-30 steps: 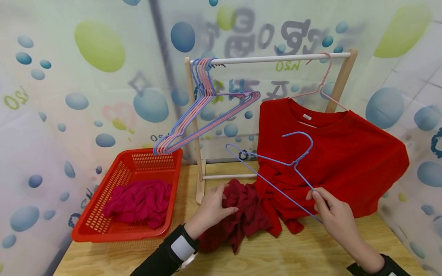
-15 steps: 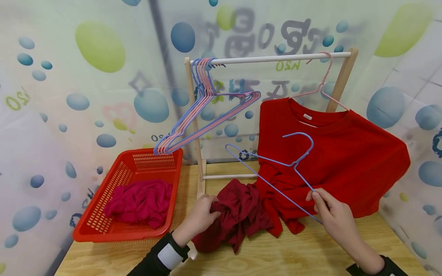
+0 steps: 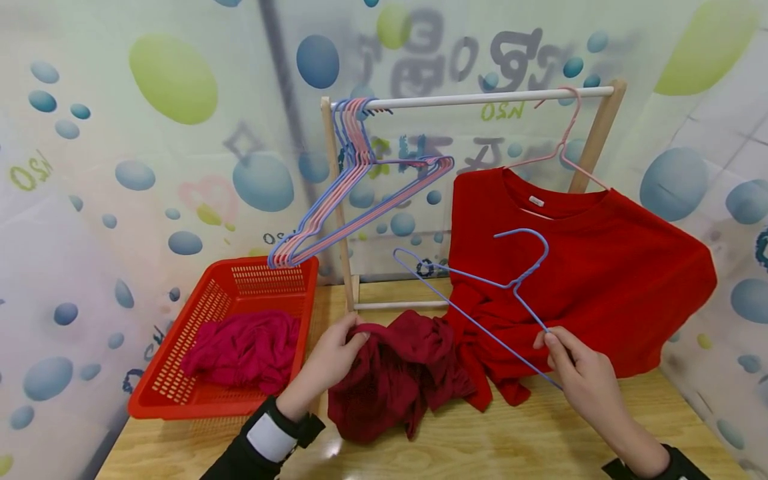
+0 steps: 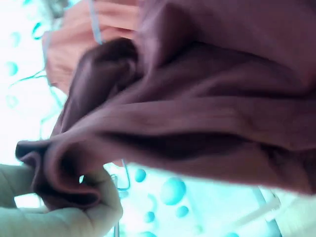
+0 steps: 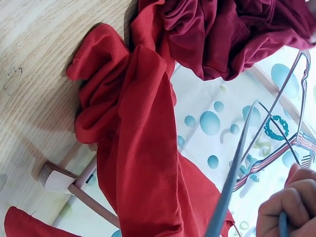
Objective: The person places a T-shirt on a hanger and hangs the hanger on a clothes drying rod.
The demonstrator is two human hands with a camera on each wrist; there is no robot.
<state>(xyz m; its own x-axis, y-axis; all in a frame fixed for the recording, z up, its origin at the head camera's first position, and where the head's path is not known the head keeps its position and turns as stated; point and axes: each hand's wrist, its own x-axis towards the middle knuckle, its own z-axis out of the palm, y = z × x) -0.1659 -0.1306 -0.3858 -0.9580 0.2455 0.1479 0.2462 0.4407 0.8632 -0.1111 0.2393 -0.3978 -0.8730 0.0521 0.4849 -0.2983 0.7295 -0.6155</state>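
A crumpled dark red garment (image 3: 402, 380) lies on the wooden table between my hands. My left hand (image 3: 327, 357) pinches its left edge between thumb and fingers; the left wrist view shows the fold of cloth (image 4: 69, 173) caught there. My right hand (image 3: 579, 373) grips a blue wire hanger (image 3: 480, 273) by one shoulder, its hook pointing up and to the left. Behind that hanger, a bright red top (image 3: 576, 267) hangs from a pink hanger (image 3: 561, 147), its lower part bunched at the table.
A small rack with a white rail (image 3: 480, 100) and wooden posts stands at the back. Several pink and blue hangers (image 3: 360, 160) hang at its left end. An orange-red plastic basket (image 3: 144, 393) at the left holds a magenta garment (image 3: 246, 350).
My left hand has moved left and toward me along the dark red garment and now pulls its edge up and leftward, spreading it a little. The right hand and blue hanger stay nearly still.
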